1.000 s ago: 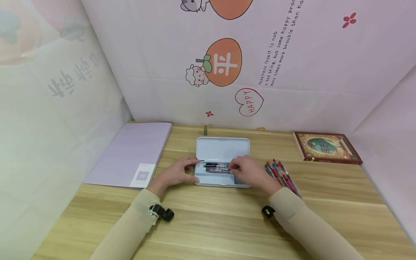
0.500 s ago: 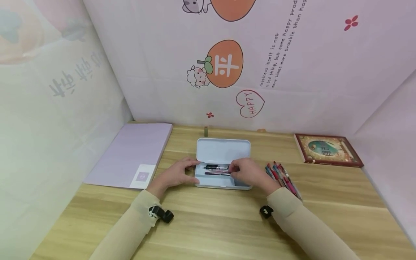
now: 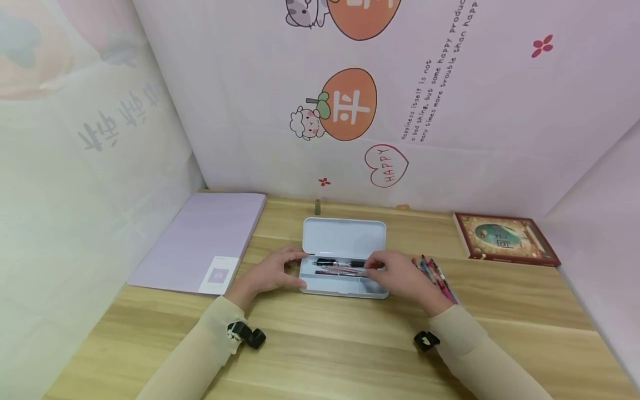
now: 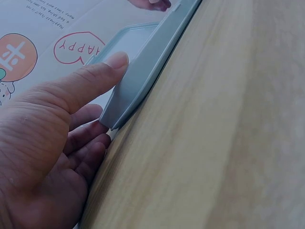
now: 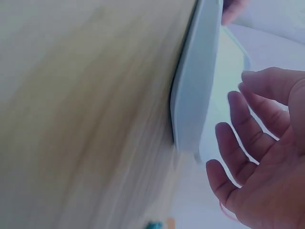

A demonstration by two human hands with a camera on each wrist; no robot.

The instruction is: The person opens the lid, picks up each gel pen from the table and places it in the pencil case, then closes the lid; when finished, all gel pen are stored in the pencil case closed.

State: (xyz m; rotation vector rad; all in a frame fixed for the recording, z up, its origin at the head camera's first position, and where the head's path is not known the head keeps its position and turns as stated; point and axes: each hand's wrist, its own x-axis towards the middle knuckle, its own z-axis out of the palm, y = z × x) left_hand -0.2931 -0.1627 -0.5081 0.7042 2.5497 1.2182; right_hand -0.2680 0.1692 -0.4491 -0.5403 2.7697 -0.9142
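A pale blue pencil case (image 3: 331, 286) lies on the table with its lid (image 3: 344, 236) raised. In its rear compartment are several pens (image 3: 340, 270), one of them a black pen (image 3: 327, 262). My left hand (image 3: 270, 270) holds the case's left end, thumb at the front corner and fingers toward the back. The left wrist view shows the thumb (image 4: 95, 78) along the case's rim. Over the right end of the case is my right hand (image 3: 400, 274), partly covering the pens. In the right wrist view its fingers (image 5: 236, 150) are loosely bent, with nothing between them.
Several coloured pens (image 3: 435, 275) lie in a bunch right of the case, partly behind the right arm. A lilac folder (image 3: 205, 233) lies at the left and a boxed book (image 3: 505, 239) at the back right. Patterned sheets (image 3: 280, 155) wall in the table.
My right hand has moved right along the case and come off the pens, so more of them show. The left hand keeps its hold. The head view has tilted slightly upward.
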